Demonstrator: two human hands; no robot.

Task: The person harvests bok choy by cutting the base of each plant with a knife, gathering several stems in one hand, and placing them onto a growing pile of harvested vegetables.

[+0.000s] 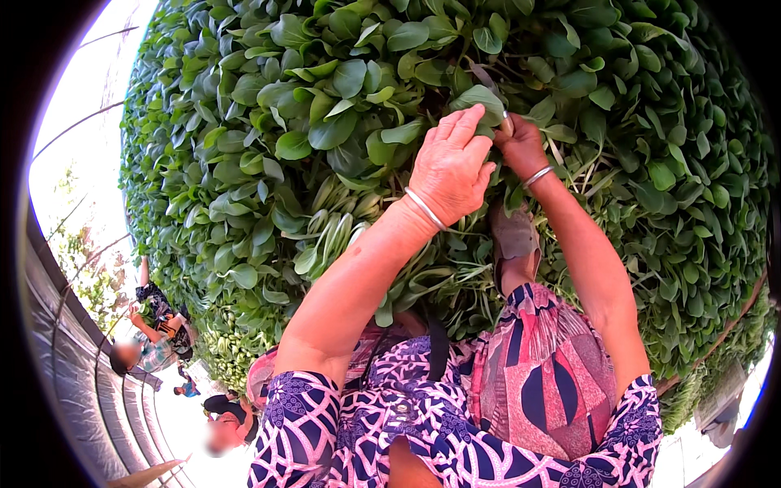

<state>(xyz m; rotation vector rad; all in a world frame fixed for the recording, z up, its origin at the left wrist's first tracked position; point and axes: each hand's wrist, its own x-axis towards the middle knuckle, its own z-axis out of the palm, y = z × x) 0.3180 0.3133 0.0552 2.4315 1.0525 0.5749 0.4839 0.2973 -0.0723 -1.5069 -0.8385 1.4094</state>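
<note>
My left hand (455,167) reaches over the dense leafy greens, its back toward me. Its fingers are stretched out with the thumb apart, and the fingertips rest by a broad green leaf (478,99). Close beside it, my right hand (523,146) is closed around the light-coloured handle of a bladed cutting tool (506,124). The dark blade (483,76) points up and away among the stems, partly covered by leaves. Whether it is a knife or a sickle is hard to make out. Each wrist wears a silver bangle.
Pale-stemmed cut-looking greens (338,220) lie in a heap left of my forearm. My shoe (514,232) stands among the plants below my right hand. Two people (150,342) (236,419) are at the lower left, near a curved covering (89,390) with hoops.
</note>
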